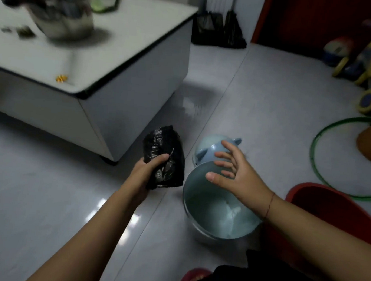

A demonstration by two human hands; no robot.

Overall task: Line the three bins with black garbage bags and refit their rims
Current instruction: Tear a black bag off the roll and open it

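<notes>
one bag roll gripped in left hand, right hand spread above one bin

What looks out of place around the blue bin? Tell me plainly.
The blue bin has no rim on: its eared blue rim lies on the floor just behind it. Something white and crumpled sits in the unlined bin's bottom; I cannot tell what. Nothing looks spilled.
</notes>
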